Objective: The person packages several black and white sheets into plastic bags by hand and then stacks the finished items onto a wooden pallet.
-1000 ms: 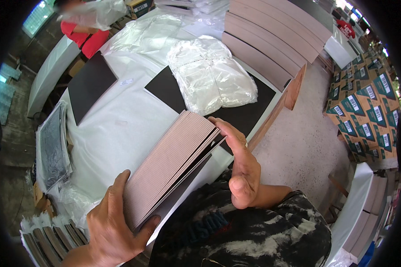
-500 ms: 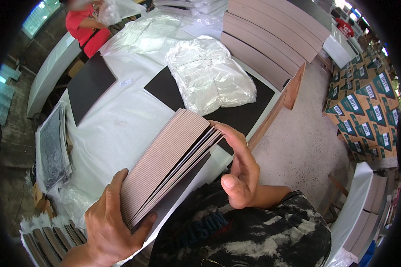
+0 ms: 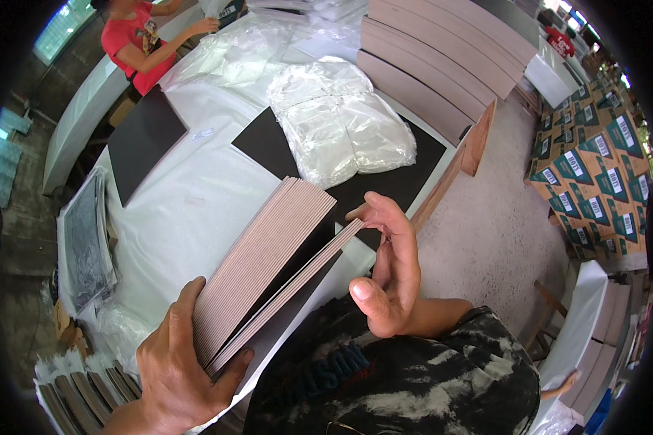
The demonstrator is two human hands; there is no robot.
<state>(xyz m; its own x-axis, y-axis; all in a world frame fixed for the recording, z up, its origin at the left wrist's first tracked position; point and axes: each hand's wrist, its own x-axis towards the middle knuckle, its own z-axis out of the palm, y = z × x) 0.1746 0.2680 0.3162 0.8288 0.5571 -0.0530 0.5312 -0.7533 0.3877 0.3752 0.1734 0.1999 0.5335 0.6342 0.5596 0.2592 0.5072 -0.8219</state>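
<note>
A thick stack of thin boards (image 3: 265, 257), brown at the edges with dark faces, stands on its long edge over the near part of the table. My left hand (image 3: 185, 355) clasps its near-left end, fingers along the far side and thumb on the near side. At the other end my right hand (image 3: 392, 268) touches the top corner of the few nearest boards with its fingertips, its thumb apart. A wedge-shaped gap parts those boards from the rest of the stack. Beyond lies a bundle of clear plastic bags (image 3: 345, 123) on a black sheet (image 3: 265, 145).
Another black board (image 3: 145, 145) lies on the white-covered table (image 3: 210, 174) at left. Tall piles of boards (image 3: 428, 65) stand at the back right. Patterned cartons (image 3: 595, 174) are stacked beyond the aisle. A person in red (image 3: 141, 47) stands at the far left.
The gap in the stack has widened as my right fingers draw the nearest boards toward me. The person in red has straightened and moved their arms.
</note>
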